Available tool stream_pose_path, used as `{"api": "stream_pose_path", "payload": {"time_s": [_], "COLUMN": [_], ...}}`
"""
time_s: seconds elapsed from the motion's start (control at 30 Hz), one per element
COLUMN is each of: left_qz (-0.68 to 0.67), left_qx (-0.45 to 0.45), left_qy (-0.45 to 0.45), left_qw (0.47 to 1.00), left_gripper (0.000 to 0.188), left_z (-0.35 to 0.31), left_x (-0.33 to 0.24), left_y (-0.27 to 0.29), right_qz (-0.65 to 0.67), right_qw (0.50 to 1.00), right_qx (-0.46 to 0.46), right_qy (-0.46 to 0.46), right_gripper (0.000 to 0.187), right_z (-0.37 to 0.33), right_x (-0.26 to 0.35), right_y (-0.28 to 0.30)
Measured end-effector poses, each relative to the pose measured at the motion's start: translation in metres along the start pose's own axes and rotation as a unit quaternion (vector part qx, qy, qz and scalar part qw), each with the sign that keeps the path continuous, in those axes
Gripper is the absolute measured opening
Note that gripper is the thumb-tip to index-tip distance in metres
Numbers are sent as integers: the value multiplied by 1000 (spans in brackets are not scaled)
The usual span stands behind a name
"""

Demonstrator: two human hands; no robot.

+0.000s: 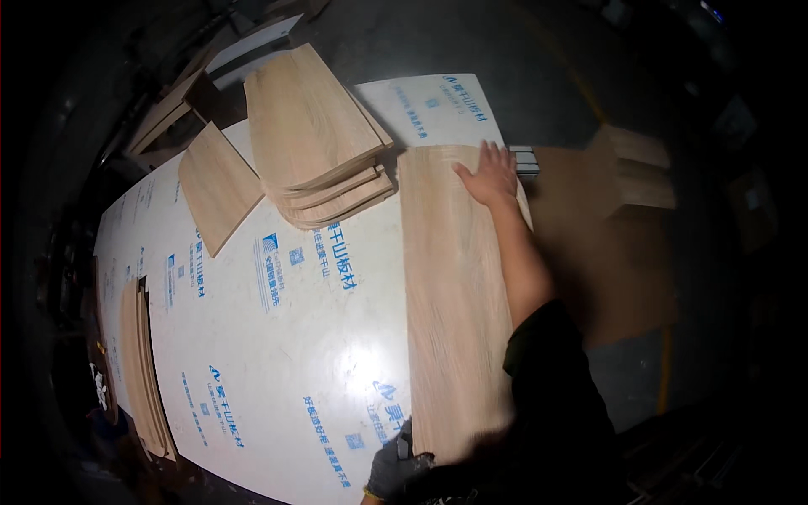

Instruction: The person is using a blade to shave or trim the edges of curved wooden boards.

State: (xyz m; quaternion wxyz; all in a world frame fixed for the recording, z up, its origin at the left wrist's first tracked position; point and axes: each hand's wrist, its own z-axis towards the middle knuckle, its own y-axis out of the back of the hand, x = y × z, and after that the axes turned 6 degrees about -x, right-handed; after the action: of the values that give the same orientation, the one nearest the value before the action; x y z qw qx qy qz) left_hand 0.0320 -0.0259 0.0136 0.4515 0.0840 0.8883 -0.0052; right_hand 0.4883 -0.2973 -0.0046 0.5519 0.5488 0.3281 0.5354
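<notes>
A long wood-grain board (454,295) lies lengthwise on the white printed sheet, its far corners rounded. My bare right hand (492,174) rests flat on its far right corner, fingers stretched out and thumb apart. At the board's near left corner is my left hand (391,467), in a dark glove. Its fingers are in shadow, and I cannot tell whether they grip the edge. My dark right sleeve (555,379) covers the near right part of the board.
Beyond, to the left, stand a stack of wood-grain panels (311,118) and a single panel (220,187). Several thin curved pieces (145,366) lie along the left edge of the white sheet (278,362). On the right are a brown board (623,278) and wood-grain blocks (640,168).
</notes>
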Motion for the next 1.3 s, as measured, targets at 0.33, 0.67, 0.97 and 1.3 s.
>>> {"api": "stream_pose_path", "payload": {"time_s": [0.33,0.67,0.97,1.3], "left_qz": [-157,-93,-357,-336], "left_qx": [19,23,33,-209], "left_qy": [5,-66,-20,-48], "left_qw": [987,993,933,917], "left_gripper": [59,28,31,15], "left_z": [-4,-6,38,55], "left_x": [5,14,65,53], "left_y": [-3,6,98,237], "right_qz": [181,517,537,328], "right_qw": [982,849,826,903], "right_qx": [-9,56,-33,-60], "right_qy": [-51,-98,-170,270], "right_gripper": [78,49,45,51], "right_z": [-240,-441,-441,-219], "right_x": [-96,-161,-172,107], "right_y": [31,36,76,123]}}
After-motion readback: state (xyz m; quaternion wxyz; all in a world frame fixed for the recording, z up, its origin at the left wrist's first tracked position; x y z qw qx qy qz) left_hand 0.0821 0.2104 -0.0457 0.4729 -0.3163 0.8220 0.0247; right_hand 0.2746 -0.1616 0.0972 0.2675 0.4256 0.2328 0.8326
